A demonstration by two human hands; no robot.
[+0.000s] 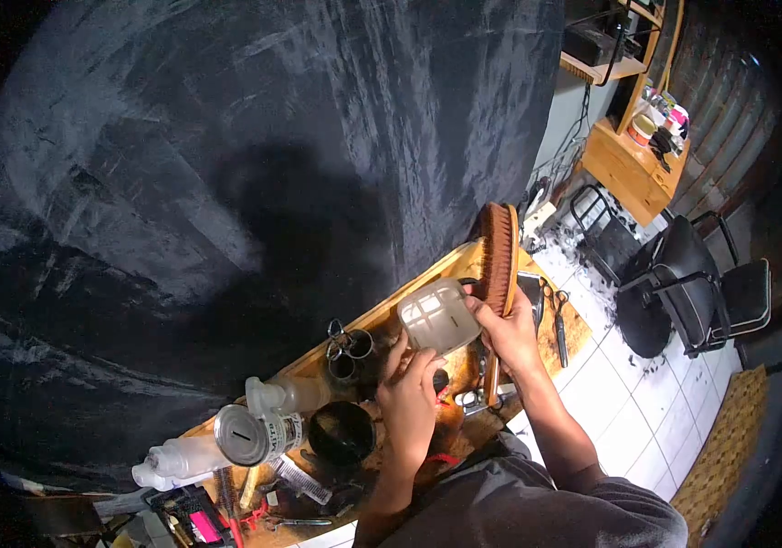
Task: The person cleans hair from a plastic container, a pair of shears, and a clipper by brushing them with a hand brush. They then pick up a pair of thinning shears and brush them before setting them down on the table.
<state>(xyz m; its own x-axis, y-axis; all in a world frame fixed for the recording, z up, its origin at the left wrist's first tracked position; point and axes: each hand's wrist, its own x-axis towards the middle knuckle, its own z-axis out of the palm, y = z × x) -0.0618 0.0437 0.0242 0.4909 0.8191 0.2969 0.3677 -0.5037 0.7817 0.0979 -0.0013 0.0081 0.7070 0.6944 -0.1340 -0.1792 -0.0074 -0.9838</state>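
A long wooden-backed brush with brown bristles [498, 260] stands up out of my right hand [511, 336], whose fingers wrap its lower part. The right thumb reaches the edge of a translucent plastic container [439, 317] in front of me. My left hand [409, 393] grips that container from below, fingertips along its lower edge. Part of its underside is hidden behind the fingers. Below the two hands lies the wooden counter [578, 338].
On the counter's left are spray bottles [290, 395], a slotted tin [243, 436], a black bowl [341, 431] and a comb [302, 479]. Scissors [561, 329] lie at its right end. Black chairs [692, 283] and cut hair stand out on the white tiled floor. A dark wall rises ahead.
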